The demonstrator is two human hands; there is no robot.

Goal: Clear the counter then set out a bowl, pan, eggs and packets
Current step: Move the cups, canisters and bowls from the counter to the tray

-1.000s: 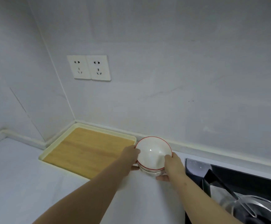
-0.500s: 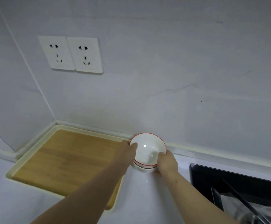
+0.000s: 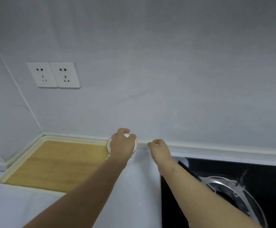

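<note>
The left hand (image 3: 122,146) lies on top of the bowl (image 3: 134,150), its fingers bent down over the far rim and holding it, so that most of the bowl is hidden under the palm. Only a strip of white side and a thin red line along the rim show at the left and right of the hand. The bowl sits at the back of the white desk (image 3: 142,186), close to the strip where the desk meets the wall (image 3: 166,71). It is just beside the far right corner of the cream tray (image 3: 23,157), between the tray and the black stove (image 3: 257,171). Whether it rests fully on the desk or is raised a little cannot be told. The right hand (image 3: 158,146) is near the bowl but apart from it, to its right, with fingers loosely curled and nothing in them. A wooden board (image 3: 60,162) fills the tray, which is pushed into the corner of the walls. On the stove a round metal piece (image 3: 229,190) shines, partly hidden behind the right forearm and cut off by the lower edge; pan or lid, it cannot be told. Two white sockets (image 3: 54,74) sit side by side on the wall above the tray.
</note>
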